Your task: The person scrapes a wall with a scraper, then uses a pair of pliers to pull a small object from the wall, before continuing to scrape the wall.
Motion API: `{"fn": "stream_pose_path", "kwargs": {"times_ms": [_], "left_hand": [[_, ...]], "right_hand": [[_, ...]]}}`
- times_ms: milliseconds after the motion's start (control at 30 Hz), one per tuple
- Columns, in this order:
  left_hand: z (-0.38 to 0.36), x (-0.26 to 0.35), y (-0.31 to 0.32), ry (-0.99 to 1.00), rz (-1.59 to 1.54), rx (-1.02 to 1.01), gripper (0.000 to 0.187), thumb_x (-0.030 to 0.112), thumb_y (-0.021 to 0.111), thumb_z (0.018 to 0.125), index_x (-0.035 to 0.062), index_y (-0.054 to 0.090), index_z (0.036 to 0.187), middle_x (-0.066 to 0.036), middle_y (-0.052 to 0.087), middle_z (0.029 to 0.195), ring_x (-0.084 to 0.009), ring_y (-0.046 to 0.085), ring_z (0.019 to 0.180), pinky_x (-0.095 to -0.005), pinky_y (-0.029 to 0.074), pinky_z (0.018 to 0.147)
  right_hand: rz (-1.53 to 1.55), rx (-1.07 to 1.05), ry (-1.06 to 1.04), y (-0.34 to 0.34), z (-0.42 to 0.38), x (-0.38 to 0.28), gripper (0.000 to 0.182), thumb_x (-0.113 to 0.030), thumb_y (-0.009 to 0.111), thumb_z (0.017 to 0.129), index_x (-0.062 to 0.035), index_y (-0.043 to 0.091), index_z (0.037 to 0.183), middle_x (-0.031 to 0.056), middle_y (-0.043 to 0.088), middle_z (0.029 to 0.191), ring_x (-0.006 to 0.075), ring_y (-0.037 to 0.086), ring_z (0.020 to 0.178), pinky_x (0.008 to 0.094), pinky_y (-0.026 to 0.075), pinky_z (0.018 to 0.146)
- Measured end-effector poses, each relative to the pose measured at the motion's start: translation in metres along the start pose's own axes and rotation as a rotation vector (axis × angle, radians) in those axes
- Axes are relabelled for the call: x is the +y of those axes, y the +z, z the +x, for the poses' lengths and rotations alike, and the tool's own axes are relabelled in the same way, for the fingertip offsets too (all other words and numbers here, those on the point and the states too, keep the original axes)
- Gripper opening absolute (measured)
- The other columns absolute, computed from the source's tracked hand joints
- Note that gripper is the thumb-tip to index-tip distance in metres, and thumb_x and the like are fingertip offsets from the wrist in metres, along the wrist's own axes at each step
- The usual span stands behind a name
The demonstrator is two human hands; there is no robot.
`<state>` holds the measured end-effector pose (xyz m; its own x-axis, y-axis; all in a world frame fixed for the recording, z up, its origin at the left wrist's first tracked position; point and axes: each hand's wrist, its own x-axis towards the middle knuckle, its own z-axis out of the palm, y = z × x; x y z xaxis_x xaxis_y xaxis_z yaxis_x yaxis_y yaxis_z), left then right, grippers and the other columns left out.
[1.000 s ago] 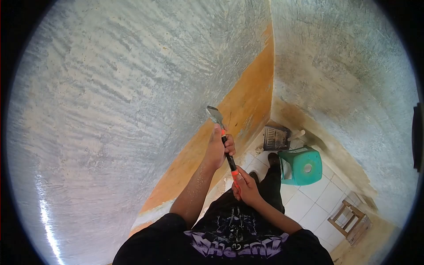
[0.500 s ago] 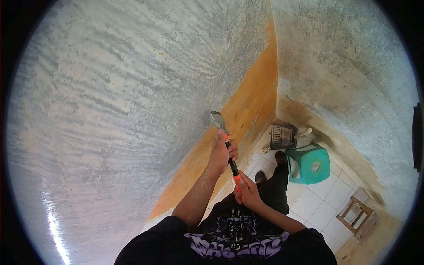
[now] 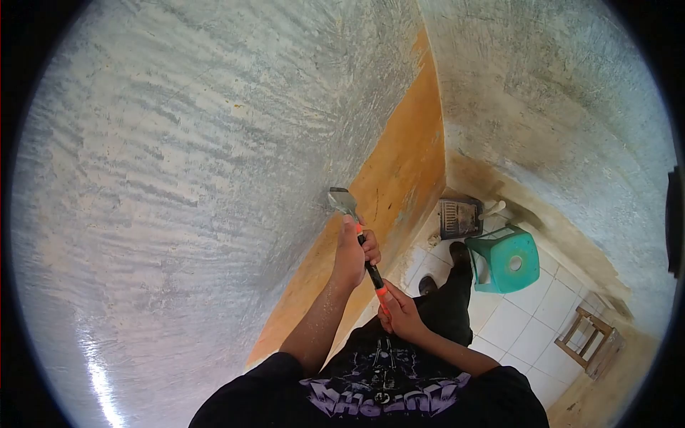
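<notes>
Both of my hands grip one long-handled scraper [image 3: 370, 269] with a black and orange handle and a flat metal blade. My left hand [image 3: 352, 255] wraps the handle just below the blade, thumb pointing up along it. Lower down, my right hand [image 3: 402, 314] closes around the orange end, near my body. The blade lies against the grey, rough wall [image 3: 193, 178] in this view, close to the border with the orange painted band [image 3: 396, 160]. Pale specks of dust cling to my left forearm.
A green plastic stool [image 3: 508, 260] stands on the white tile floor [image 3: 510, 324] to the right of my feet. Behind it, in the corner, lies a dark slatted crate-like thing [image 3: 460, 218]. A small wooden frame [image 3: 586, 341] rests by the right wall [image 3: 556, 93].
The scraper blade has shifted slightly left and down along the wall, and its handle tilts further left. Both hands keep their grip. The view has turned a little.
</notes>
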<state>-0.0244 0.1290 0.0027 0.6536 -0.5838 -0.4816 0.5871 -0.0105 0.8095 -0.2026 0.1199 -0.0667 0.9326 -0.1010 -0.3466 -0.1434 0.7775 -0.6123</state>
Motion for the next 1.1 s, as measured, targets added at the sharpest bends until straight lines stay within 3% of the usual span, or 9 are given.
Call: {"fn": "stream_pose_path", "kwargs": {"times_ms": [433, 533, 833, 1100], "left_hand": [[0.009, -0.006, 0.010, 0.044, 0.060, 0.067, 0.043, 0.059, 0.030, 0.102, 0.0175, 0.041, 0.108, 0.003, 0.029, 0.057, -0.0078, 0.026, 0.043, -0.0258, 0.029, 0.044], [0.011, -0.004, 0.014, 0.054, 0.088, 0.078, 0.044, 0.059, 0.029, 0.103, 0.0169, 0.041, 0.108, 0.003, 0.030, 0.057, -0.0079, 0.026, 0.043, -0.0261, 0.029, 0.044], [0.031, 0.002, 0.034, 0.086, 0.130, 0.091, 0.045, 0.061, 0.032, 0.101, 0.0169, 0.039, 0.107, 0.002, 0.030, 0.058, -0.0083, 0.026, 0.044, -0.0262, 0.029, 0.044], [0.046, 0.004, 0.049, 0.073, 0.117, 0.101, 0.043, 0.060, 0.032, 0.102, 0.0174, 0.039, 0.105, 0.002, 0.031, 0.058, -0.0083, 0.026, 0.044, -0.0261, 0.028, 0.043]], "right_hand": [[-0.019, -0.006, -0.001, -0.010, 0.006, -0.006, 0.051, -0.034, 0.037, 0.107, -0.0143, 0.028, 0.154, 0.0025, 0.044, 0.062, 0.0101, 0.039, 0.044, 0.0244, 0.038, 0.043], [0.031, 0.029, 0.024, -0.007, 0.008, -0.010, 0.050, -0.034, 0.040, 0.107, -0.0126, 0.033, 0.151, -0.0006, 0.042, 0.061, 0.0067, 0.037, 0.045, 0.0224, 0.035, 0.041], [-0.023, 0.003, -0.031, -0.016, 0.018, -0.027, 0.051, -0.034, 0.035, 0.107, -0.0143, 0.027, 0.154, 0.0023, 0.043, 0.060, 0.0098, 0.039, 0.042, 0.0241, 0.037, 0.042], [-0.002, 0.009, -0.020, -0.026, 0.022, -0.045, 0.051, -0.035, 0.037, 0.107, -0.0135, 0.031, 0.152, 0.0016, 0.043, 0.060, 0.0089, 0.038, 0.042, 0.0238, 0.036, 0.041]]}}
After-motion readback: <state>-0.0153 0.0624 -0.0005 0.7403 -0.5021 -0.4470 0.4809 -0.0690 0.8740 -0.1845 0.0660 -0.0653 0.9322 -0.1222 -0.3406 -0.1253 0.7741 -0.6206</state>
